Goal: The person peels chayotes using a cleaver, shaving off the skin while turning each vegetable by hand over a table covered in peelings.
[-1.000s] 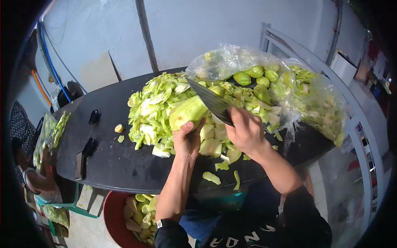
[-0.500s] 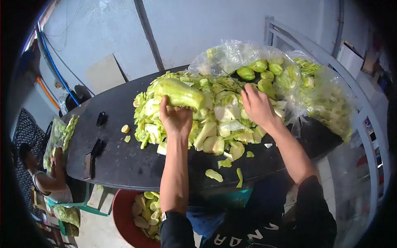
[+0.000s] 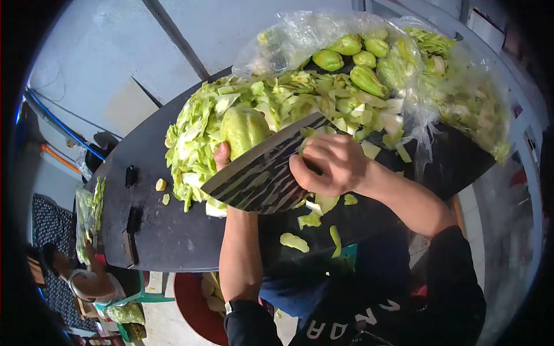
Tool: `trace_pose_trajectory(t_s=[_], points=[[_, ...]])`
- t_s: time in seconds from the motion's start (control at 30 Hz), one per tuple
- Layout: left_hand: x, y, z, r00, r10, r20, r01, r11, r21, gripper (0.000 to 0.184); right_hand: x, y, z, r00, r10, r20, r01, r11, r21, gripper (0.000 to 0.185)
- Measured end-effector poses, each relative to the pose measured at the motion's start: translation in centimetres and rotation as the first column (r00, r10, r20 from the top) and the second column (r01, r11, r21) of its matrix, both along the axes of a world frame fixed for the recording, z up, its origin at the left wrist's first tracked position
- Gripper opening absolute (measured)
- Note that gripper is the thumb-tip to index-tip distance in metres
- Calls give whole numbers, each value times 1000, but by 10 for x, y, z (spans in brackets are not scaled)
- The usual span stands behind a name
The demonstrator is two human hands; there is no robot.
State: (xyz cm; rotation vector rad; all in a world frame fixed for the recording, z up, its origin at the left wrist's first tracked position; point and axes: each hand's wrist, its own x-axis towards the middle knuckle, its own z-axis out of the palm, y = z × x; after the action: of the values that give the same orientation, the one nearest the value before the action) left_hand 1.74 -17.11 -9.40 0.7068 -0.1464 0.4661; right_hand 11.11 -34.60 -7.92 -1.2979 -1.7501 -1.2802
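Note:
My left hand (image 3: 222, 155) is closed around a light green chayote (image 3: 243, 130), its thumb along the near side. The rest of that hand is hidden behind a broad knife (image 3: 259, 176). My right hand (image 3: 334, 164) grips this knife, its fingers curled round a handle I cannot see. The blade is wide, with dark and pale stripes, and slants in front of the chayote's lower part. Whether its edge touches the chayote I cannot tell. Beneath and behind both hands lies a heap of green peels and cut pieces (image 3: 193, 138).
Several whole chayotes (image 3: 369, 81) lie at the back beside clear plastic bags (image 3: 461, 104) of peels. The dark table (image 3: 150, 219) holds black objects (image 3: 130, 236) at left. A red tub (image 3: 190, 303) stands below. Another person (image 3: 92, 282) works at far left.
My right hand has come leftward and down, bringing the knife's broad blade across in front of my left hand. The chayote has turned from lying sideways to more upright. The view has shifted.

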Motion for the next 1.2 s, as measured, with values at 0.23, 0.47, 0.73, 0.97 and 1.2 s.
trace_pose_trajectory(t_s=[0.23,0.47,0.73,0.97,1.2], points=[[-8,-9,0,998,62,24,-63,998,25,69,-11,-3,5,1000,17,-9,-17,1000,-2,31],[-11,-6,2,982,126,-139,-142,983,-116,71,-6,-5,0,999,0,-37,0,1000,0,26],[-8,-7,11,990,-105,-98,128,952,277,83,52,-11,-19,756,-425,-497,269,895,-355,17],[-16,16,20,987,117,-112,-95,978,186,74,56,-10,-19,708,-448,-546,311,892,-327,20],[-7,-12,11,848,503,-166,-306,720,623,67,10,-9,0,935,-309,-175,288,948,-135,15]])
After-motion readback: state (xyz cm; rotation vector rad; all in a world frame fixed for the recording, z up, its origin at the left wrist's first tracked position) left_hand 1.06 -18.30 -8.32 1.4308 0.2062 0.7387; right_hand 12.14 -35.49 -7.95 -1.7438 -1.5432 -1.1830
